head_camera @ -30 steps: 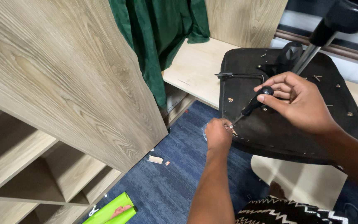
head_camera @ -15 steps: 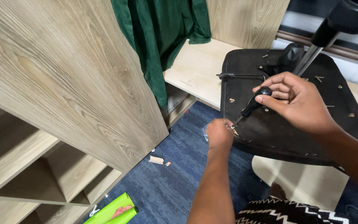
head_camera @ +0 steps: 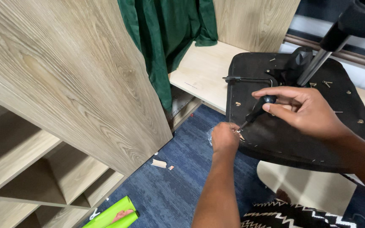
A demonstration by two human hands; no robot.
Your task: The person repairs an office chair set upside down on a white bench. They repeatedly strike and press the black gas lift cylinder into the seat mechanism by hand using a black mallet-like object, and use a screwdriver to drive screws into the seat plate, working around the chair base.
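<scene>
— Black screwdriver (head_camera: 256, 113), right of centre: status?
— Handle pinched in the right hand (head_camera: 305, 112); tip angled down-left to a screw at the near edge of the black seat underside (head_camera: 317, 139). Left hand (head_camera: 224, 137) closed around that spot, steadying.
— Step?
— Judged: driving the screw. Next calls for steady downward pressure, tip kept seated.
— Surroundings?
— Wood panel (head_camera: 77, 80) left, green cloth (head_camera: 165, 38) above.

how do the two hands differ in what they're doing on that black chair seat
The right hand grips the black handle of a screwdriver with its fingers spread along it; the left hand is bunched into a pinch at the tool's tip. The right hand lies over the upturned chair seat; the left hand sits at its front edge, nearer the blue carpet. Both are bare and meet at the same spot.
</scene>
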